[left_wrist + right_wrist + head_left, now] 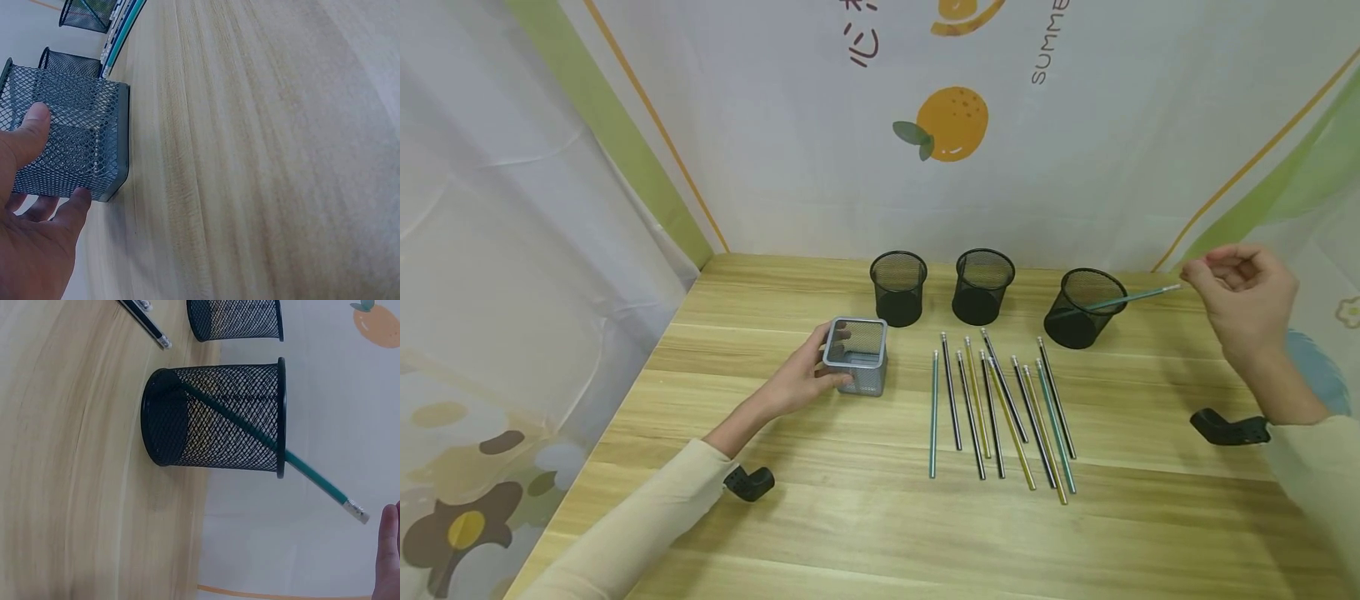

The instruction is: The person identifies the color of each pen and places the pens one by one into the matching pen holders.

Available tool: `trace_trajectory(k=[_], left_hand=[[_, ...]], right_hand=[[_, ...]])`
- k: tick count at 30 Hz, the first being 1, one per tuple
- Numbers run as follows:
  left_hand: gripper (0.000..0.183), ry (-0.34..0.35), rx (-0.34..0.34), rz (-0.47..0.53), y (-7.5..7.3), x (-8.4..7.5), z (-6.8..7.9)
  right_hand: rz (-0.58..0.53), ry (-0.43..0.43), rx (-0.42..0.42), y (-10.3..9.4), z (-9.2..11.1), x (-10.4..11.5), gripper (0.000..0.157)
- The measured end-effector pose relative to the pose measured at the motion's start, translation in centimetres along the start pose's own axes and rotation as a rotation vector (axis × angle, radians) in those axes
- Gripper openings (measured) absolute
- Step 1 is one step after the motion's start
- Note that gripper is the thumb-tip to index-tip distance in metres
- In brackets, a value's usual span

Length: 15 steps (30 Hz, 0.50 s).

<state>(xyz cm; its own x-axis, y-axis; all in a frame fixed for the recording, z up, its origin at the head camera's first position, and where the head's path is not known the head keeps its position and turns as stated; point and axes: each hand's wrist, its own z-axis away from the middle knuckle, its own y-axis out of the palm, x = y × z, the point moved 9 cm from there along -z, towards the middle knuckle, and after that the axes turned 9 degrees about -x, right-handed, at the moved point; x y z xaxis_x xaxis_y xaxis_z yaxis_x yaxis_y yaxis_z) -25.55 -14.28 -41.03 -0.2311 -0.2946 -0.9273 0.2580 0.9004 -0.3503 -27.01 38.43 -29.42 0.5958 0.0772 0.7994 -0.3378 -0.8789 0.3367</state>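
Left hand [801,379] gripping square mesh holder [857,356], right hand [1243,304] loose — holding nothing

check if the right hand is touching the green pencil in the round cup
Apart. The right wrist view shows a gap between the green pencil and the right hand.

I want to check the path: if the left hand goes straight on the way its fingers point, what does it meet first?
The left hand already touches the square grey mesh holder; that comes first. Beyond it probably the left black round cup, though depth is unclear.
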Motion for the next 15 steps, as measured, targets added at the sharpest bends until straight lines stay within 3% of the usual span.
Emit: trace_trajectory(k=[15], left_hand=[[0.084, 0.004, 0.004, 0.005, 0.0, 0.0, 0.0]], right_hand=[[-0.036, -0.01, 0.082, 1.3, 1.2, 1.5, 0.012]])
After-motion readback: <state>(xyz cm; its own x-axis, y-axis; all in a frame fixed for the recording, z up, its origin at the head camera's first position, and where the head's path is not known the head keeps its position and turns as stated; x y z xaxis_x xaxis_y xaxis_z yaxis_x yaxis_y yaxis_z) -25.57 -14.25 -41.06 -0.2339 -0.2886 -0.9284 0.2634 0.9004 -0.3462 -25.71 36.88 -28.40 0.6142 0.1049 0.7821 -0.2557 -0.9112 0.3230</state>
